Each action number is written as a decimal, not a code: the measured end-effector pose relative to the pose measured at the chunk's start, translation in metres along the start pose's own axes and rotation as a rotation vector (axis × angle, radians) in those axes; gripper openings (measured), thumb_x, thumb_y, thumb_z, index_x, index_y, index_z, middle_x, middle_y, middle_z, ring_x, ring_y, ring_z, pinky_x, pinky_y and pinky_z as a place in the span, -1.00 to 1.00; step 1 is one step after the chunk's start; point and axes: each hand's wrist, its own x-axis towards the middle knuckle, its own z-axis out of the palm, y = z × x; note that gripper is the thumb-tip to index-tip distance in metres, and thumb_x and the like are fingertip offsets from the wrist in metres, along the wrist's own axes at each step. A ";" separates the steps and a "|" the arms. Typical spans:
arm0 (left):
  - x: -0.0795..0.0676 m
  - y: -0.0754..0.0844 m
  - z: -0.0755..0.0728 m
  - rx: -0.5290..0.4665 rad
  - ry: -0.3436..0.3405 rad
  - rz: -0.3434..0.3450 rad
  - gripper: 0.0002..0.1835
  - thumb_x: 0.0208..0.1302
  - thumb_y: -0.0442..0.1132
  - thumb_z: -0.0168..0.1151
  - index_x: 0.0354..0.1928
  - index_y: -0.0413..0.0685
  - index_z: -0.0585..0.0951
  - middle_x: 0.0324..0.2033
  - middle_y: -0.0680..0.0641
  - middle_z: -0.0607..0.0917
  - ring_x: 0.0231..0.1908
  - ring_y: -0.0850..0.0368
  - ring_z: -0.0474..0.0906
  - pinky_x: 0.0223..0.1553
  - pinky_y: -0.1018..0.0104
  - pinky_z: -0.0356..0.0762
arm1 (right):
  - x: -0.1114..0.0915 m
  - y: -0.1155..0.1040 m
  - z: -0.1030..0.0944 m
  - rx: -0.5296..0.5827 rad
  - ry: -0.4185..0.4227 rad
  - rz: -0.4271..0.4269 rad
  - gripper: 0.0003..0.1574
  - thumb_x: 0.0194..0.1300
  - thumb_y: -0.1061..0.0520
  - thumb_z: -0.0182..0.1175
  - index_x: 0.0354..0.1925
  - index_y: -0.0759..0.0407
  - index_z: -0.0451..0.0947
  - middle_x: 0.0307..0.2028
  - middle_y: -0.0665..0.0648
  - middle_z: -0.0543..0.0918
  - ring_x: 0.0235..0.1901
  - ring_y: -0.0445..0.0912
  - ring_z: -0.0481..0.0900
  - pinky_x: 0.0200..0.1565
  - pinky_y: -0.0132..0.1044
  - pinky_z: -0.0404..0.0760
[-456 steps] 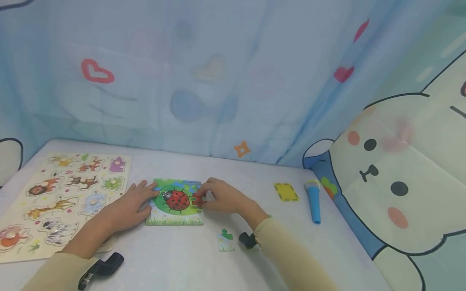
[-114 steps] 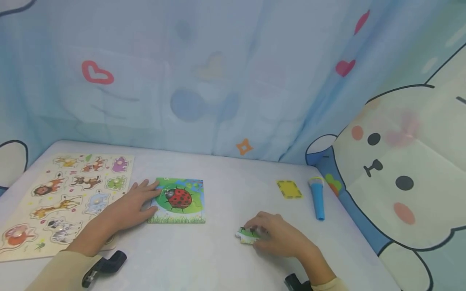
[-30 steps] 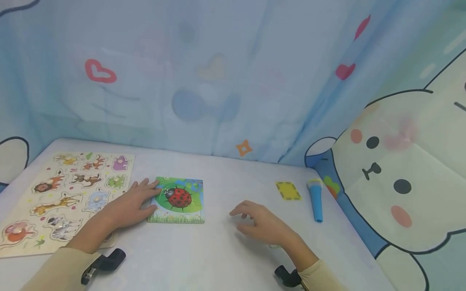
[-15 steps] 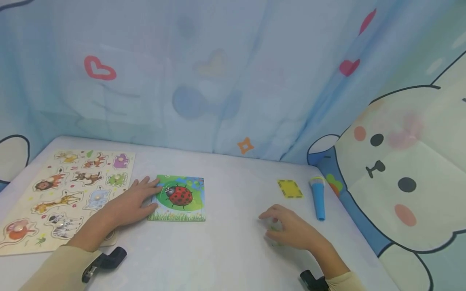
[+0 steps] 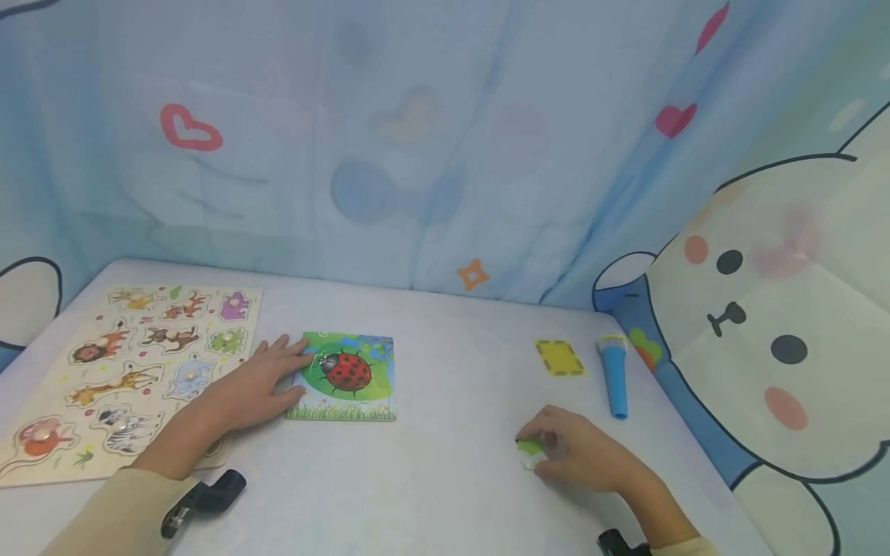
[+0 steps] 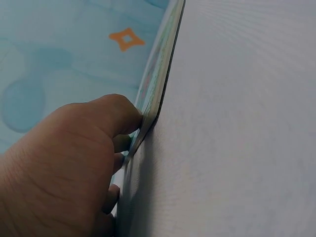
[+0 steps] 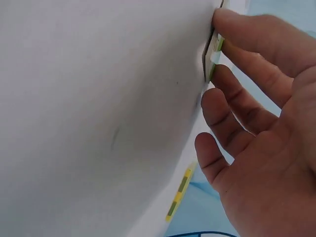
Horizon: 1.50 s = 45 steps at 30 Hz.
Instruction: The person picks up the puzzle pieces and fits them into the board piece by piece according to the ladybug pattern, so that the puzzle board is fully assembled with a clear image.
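A square ladybug jigsaw puzzle [image 5: 351, 374] lies on the white table in the head view. My left hand [image 5: 246, 386] rests at its left edge with fingers extended, fingertips on the border; in the left wrist view, thumb and fingers of the left hand [image 6: 74, 163] meet the puzzle's edge [image 6: 160, 89]. Farther right, my right hand [image 5: 591, 452] pinches a small green and white puzzle piece [image 5: 531, 454] between thumb and fingers. The right wrist view shows that piece [image 7: 210, 61] edge-on, low by the table, with the other fingers of the right hand [image 7: 266, 113] loosely bent.
An animal peg puzzle board [image 5: 149, 455] lies at the left, partly under the left forearm. Behind the right hand are a yellow square [image 5: 559, 357] and a blue toy microphone [image 5: 615, 378]. A printed curtain [image 5: 417, 154] hangs along the table's back edge.
The right hand has moved right and now pinches the piece that lay beneath it. Since the oldest frame, the red piece at the ladybug puzzle's right side has gone flush. The left hand stays put.
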 end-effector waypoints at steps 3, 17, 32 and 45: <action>0.000 -0.001 0.000 -0.002 0.003 0.002 -0.45 0.32 -0.19 0.16 0.29 -0.34 0.44 0.37 -0.35 0.27 0.40 -0.40 -0.02 0.39 -0.29 -0.16 | 0.003 -0.002 0.000 -0.002 0.006 -0.020 -0.53 0.03 0.04 0.47 -0.07 -0.28 0.60 -0.19 -0.27 0.54 -0.17 -0.21 0.46 -0.12 -0.27 0.58; 0.000 0.001 0.001 -0.008 0.011 0.000 -0.46 0.31 -0.19 0.16 0.27 -0.34 0.45 0.37 -0.35 0.28 0.40 -0.40 -0.02 0.39 -0.30 -0.16 | 0.037 -0.047 0.013 0.031 0.094 -0.216 -0.53 0.03 0.10 0.45 -0.06 -0.21 0.60 -0.17 -0.23 0.51 -0.19 -0.21 0.44 -0.19 -0.32 0.52; -0.001 0.000 0.003 0.001 0.025 -0.007 -0.46 0.31 -0.18 0.16 0.28 -0.32 0.45 0.37 -0.33 0.29 0.41 -0.38 0.00 0.40 -0.27 -0.15 | 0.089 -0.117 0.022 0.001 0.123 -0.382 -0.58 0.10 0.08 0.41 -0.02 -0.08 0.64 -0.21 -0.14 0.52 -0.34 -0.12 0.45 -0.37 -0.34 0.51; 0.001 -0.004 0.005 0.009 0.025 -0.011 -0.46 0.32 -0.18 0.14 0.29 -0.30 0.45 0.39 -0.31 0.27 0.41 -0.36 -0.02 0.41 -0.23 -0.17 | 0.129 -0.156 0.035 -0.042 0.004 -0.381 -0.57 0.07 0.08 0.39 -0.02 -0.01 0.67 -0.15 -0.13 0.53 -0.24 -0.19 0.44 -0.23 -0.37 0.51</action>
